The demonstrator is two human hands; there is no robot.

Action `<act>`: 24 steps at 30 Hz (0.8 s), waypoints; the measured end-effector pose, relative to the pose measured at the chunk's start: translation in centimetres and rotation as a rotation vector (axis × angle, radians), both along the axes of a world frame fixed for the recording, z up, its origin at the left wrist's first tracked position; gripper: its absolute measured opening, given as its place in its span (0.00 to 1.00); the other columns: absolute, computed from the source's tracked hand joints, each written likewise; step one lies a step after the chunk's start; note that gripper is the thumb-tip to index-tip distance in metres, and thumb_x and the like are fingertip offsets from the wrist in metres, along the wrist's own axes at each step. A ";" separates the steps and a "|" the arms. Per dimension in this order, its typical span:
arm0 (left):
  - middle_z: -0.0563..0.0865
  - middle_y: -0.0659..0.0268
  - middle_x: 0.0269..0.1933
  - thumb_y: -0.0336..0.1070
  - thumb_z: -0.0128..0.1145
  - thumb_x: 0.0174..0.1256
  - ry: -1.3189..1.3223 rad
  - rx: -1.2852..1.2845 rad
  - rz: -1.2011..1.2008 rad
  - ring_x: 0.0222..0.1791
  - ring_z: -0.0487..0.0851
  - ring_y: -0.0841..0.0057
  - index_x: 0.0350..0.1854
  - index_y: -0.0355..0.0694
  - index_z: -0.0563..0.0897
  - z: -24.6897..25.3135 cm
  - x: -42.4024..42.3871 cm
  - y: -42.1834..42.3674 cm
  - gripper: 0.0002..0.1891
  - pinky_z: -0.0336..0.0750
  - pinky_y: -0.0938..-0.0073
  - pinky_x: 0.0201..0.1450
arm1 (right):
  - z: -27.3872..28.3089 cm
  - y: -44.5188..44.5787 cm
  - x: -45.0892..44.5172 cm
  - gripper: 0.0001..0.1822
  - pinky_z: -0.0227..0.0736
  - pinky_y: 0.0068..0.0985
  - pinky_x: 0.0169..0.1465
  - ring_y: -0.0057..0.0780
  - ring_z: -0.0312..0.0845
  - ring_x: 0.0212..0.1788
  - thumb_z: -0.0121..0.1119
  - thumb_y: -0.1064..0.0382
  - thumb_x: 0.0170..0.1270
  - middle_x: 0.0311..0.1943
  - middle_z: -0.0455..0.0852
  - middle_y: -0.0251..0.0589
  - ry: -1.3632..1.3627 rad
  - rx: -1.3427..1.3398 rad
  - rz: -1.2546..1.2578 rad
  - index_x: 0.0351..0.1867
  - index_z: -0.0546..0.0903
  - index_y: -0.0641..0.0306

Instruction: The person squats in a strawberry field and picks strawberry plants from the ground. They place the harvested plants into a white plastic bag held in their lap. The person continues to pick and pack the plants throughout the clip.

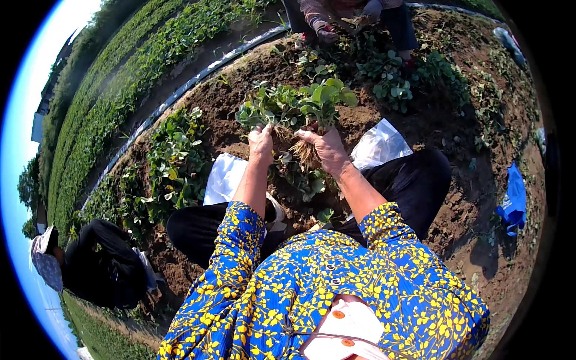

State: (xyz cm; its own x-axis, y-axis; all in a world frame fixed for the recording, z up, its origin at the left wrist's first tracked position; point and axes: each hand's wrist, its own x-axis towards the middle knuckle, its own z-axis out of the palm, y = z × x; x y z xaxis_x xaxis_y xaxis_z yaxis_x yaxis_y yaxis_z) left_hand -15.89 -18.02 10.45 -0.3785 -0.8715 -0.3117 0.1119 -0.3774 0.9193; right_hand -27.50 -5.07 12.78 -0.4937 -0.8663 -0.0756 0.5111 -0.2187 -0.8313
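My left hand (261,141) is closed around the base of a leafy green plant (256,110), whose leaves point away from me. Beside it, my right hand (325,146) grips a second uprooted plant (325,96) with broad leaves, and its pale roots (306,153) hang below my fingers. The two bunches are close together, their leaves overlapping in view. Beneath my hands, more low plants (310,184) lie or grow on brown soil. White plastic (225,177) shows by my left knee, and more white plastic (380,144) by my right knee.
A gloved person (351,18) works among plants straight ahead. Another person in dark clothes (108,265) crouches at the left. Leafy plants (173,162) stand left of me, before a plastic-edged strip (180,90) bordering the green field. A blue bag (513,198) lies on soil at the right.
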 end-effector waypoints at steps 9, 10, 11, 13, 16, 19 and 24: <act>0.82 0.74 0.39 0.33 0.53 0.66 -0.167 -0.273 -0.633 0.35 0.75 0.88 0.46 0.37 0.79 0.7 0.8 2.5 0.10 0.70 0.85 0.42 | -3.7 -1.3 -1.0 0.04 0.77 0.21 0.29 0.26 0.81 0.29 0.61 0.72 0.55 0.31 0.84 0.40 -0.441 0.140 0.094 0.32 0.81 0.71; 0.82 0.74 0.38 0.33 0.53 0.65 -0.167 -0.254 -0.573 0.35 0.75 0.88 0.46 0.37 0.79 0.3 0.8 2.7 0.10 0.70 0.85 0.40 | -3.5 -1.3 -0.8 0.04 0.77 0.21 0.28 0.26 0.81 0.28 0.61 0.72 0.55 0.31 0.84 0.40 -0.505 0.130 0.087 0.32 0.82 0.71; 0.82 0.74 0.37 0.33 0.53 0.65 -0.167 -0.236 -0.514 0.34 0.75 0.88 0.46 0.37 0.79 -0.1 0.8 3.2 0.10 0.70 0.85 0.38 | -3.3 -1.1 -0.5 0.04 0.77 0.21 0.27 0.27 0.81 0.27 0.61 0.72 0.55 0.30 0.84 0.40 -0.569 0.119 0.081 0.31 0.82 0.71; 0.82 0.72 0.35 0.34 0.53 0.65 -0.095 -0.157 -0.406 0.30 0.75 0.87 0.45 0.36 0.79 -0.3 -0.1 3.9 0.10 0.69 0.85 0.32 | -3.2 -0.7 -0.5 0.04 0.77 0.22 0.27 0.27 0.81 0.26 0.62 0.71 0.55 0.29 0.84 0.40 -0.612 0.132 0.038 0.29 0.82 0.70; 0.81 0.71 0.34 0.35 0.54 0.64 -0.092 -0.004 -0.256 0.27 0.75 0.86 0.43 0.35 0.79 0.9 -1.2 4.6 0.10 0.70 0.84 0.29 | -2.5 -0.2 -0.3 0.04 0.77 0.22 0.29 0.27 0.81 0.27 0.62 0.71 0.54 0.29 0.84 0.39 -0.503 0.186 0.069 0.30 0.82 0.70; 0.81 0.67 0.33 0.33 0.53 0.64 -0.110 -0.026 -0.193 0.28 0.77 0.81 0.42 0.31 0.78 0.2 -2.2 4.6 0.10 0.72 0.80 0.31 | -2.6 -0.4 -0.9 0.03 0.77 0.23 0.31 0.25 0.80 0.27 0.63 0.71 0.52 0.27 0.83 0.36 -0.500 0.192 0.041 0.28 0.82 0.68; 0.81 0.62 0.34 0.29 0.48 0.65 -0.043 0.040 0.208 0.30 0.81 0.71 0.36 0.30 0.76 -6.6 -1.0 -0.4 0.06 0.80 0.69 0.32 | -3.6 -0.3 -1.0 0.04 0.75 0.22 0.30 0.25 0.80 0.26 0.63 0.69 0.52 0.25 0.83 0.35 -0.407 0.180 0.088 0.28 0.82 0.66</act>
